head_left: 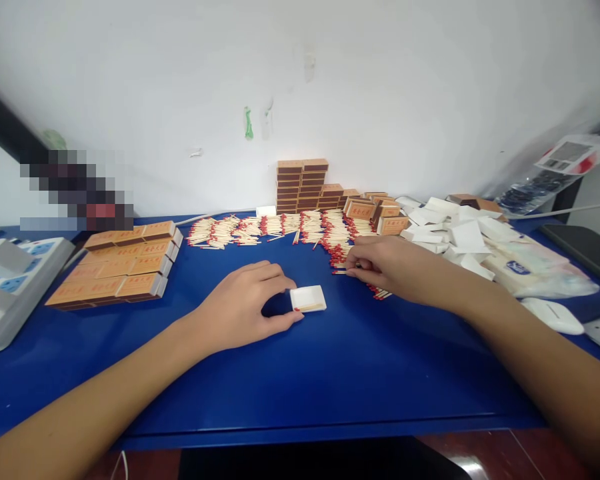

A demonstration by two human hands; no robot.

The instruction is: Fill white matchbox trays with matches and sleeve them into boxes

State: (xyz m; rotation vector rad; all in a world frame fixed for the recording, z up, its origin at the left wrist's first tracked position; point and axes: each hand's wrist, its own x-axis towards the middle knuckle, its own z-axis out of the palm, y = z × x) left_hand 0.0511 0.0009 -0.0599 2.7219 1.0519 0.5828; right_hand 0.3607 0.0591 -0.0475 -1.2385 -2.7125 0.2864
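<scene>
My left hand (255,300) grips a small white matchbox tray (307,295) by its left end, thumb in front and fingers behind. One or a few red-tipped matches (311,307) lie along the tray's near side. At the right end of the heap of loose matches (275,227), my right hand (380,263) has thumb and forefinger pinched together at a match (339,272). Its red head points left, and the fingers hide its other end. More matches (380,292) show beneath this hand.
Matchboxes (300,190) are stacked against the wall; others (363,209) lean beside them. Several rows of filled-looking boxes (125,263) lie left. White trays (467,233) are piled right, near a plastic tissue pack (545,270) and a white case (553,316). The blue table (280,380) has a front edge.
</scene>
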